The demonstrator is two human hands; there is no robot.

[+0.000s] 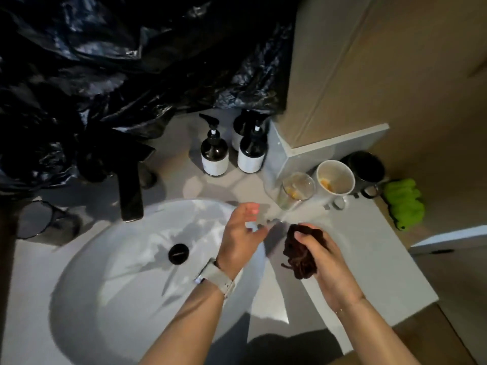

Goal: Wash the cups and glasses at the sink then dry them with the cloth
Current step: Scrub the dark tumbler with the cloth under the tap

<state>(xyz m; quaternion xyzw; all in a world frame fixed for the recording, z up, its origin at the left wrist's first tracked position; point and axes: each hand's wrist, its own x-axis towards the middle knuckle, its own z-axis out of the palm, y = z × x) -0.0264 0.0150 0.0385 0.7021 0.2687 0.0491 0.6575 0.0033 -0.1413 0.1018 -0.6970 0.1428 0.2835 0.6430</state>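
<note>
A tall clear glass [297, 191] with yellow residue stands on the grey counter to the right of the white sink [87, 272]. Beside it are a white mug [335, 180] with orange residue inside and a black mug [366, 167]. My right hand [329, 264] grips a bunched dark brown cloth [300, 255] above the counter, just in front of the glass. My left hand [241, 234] hovers over the sink's right rim with loosely spread fingers and holds nothing. It is a short way from the glass.
A black tap [129, 198] stands behind the basin, and a black drain plug [178, 254] sits in it. Three dark pump bottles [214, 151] stand at the back. A green sponge [403, 204] lies far right. Eyeglasses [39, 219] lie at the left. Black plastic sheeting [118, 61] hangs behind.
</note>
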